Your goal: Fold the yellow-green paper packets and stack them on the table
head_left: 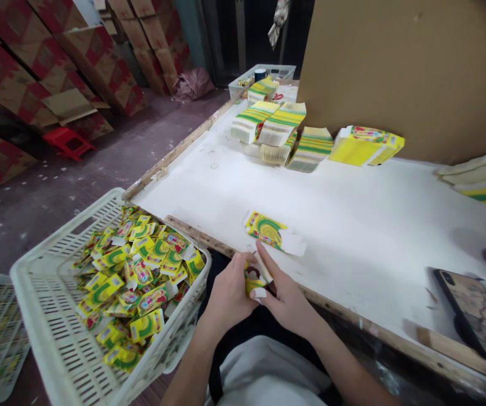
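"What's in the worker's hands?"

"A small carton (252,285), over the bench's (365,225) near edge, toward the left corner. The left hand (231,290) has its fingers curled on one side, and the right hand (287,296) pinches the other, by the white flaps. Both are clamped on it, close together."

"Is it folded up?"

"I can't tell; the fingers cover much of it."

"And the other one, on the bench?"

"That flat carton (265,228) lies just beyond the hands, a little in from the near edge. Its long axis runs roughly along that edge, with the plain white flap toward the bench's right side."

"Which hand is nearer?"

"The right. Its forefinger points up at the carton's near side. Whether it touches, I can't say."

"What about the rest?"

"A plastic basket (48,293) sits at the bench's near left corner, on the left hand's side, with a heap of cartons (141,270) in it. Toward the far left corner are stacks of flat cartons (283,121). A phone (475,310) lies by the near edge, well to the right."
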### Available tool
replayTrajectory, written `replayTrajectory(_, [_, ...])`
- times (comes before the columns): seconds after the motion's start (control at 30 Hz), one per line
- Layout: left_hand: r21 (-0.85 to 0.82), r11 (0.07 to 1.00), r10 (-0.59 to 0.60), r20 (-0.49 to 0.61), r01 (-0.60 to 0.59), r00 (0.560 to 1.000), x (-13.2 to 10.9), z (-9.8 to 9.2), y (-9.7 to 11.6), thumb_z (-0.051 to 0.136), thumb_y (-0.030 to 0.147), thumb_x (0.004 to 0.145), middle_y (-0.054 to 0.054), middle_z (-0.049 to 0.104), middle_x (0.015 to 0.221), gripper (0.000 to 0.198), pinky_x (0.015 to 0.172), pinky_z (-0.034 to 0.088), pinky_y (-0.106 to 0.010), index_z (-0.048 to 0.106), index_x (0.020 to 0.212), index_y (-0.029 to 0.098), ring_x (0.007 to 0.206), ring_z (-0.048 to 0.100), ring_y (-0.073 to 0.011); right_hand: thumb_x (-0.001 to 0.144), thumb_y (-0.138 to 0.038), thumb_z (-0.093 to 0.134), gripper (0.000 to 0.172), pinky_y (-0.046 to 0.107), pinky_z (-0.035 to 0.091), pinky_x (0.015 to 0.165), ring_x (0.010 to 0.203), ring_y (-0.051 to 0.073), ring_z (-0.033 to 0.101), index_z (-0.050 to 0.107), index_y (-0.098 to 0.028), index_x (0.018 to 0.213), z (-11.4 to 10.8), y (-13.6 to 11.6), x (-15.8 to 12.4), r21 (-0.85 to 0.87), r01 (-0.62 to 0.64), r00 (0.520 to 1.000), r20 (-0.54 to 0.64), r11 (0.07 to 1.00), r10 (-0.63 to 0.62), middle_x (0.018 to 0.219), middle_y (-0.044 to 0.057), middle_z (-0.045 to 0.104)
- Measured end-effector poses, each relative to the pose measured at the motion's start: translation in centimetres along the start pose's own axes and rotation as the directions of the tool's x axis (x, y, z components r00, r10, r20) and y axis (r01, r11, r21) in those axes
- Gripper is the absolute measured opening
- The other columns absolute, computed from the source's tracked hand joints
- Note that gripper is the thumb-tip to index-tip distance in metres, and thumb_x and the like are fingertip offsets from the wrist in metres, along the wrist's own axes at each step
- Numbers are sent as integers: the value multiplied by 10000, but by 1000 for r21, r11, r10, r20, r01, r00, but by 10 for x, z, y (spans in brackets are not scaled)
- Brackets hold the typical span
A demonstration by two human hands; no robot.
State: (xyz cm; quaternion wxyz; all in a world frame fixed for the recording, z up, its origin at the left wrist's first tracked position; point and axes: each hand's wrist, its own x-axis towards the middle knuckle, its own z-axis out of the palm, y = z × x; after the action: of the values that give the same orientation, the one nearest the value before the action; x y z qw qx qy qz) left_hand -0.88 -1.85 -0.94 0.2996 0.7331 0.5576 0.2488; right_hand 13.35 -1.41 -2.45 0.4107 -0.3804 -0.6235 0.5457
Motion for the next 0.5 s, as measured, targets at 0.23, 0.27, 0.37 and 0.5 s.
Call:
replayTrajectory(0.23, [128, 991, 4, -229, 26, 973, 0, 3, -7, 620, 196, 677, -128, 463, 1163, 638, 911, 396, -414, 307, 1232, 169, 1085, 468, -259, 840, -118, 430, 514, 391, 339, 1052, 1238, 195, 443, 406, -234, 1340, -8, 1, 3, -192, 66, 974, -200, 979, -105, 1344, 64, 481])
replayTrajectory(0.27, [138, 990, 5, -240, 29, 971, 0, 0, -8, 625, 214, 688, -108, 485, 1131, 564, 915, 393, -411, 362, 1185, 183, 1070, 473, -252, 839, -119, 436, 520, 397, 340, 1050, 1246, 199, 433, 398, -235, 1344, -10, 3, 4, -208, 68, 966, -231, 976, -116, 1351, 67, 472])
replayTrajectory(0.37, [111, 994, 20, -228, 6, 974, -2, -9, -9, 637, 278, 707, -63, 540, 1040, 435, 876, 417, -370, 443, 1091, 212, 998, 509, -220, 832, -117, 466, 510, 401, 349, 1041, 1288, 215, 374, 432, -254, 1322, -18, 8, 5, -332, 136, 973, -132, 933, -189, 1398, 66, 409])
replayTrajectory(0.5, [92, 995, -2, -209, 21, 978, -2, -15, -11, 684, 317, 659, -50, 567, 1024, 483, 853, 431, -353, 482, 1087, 220, 965, 535, -213, 839, -104, 457, 384, 381, 406, 991, 1272, 222, 398, 600, -251, 1163, -28, 6, 6, -441, 194, 978, 20, 876, -207, 1367, 90, 445])
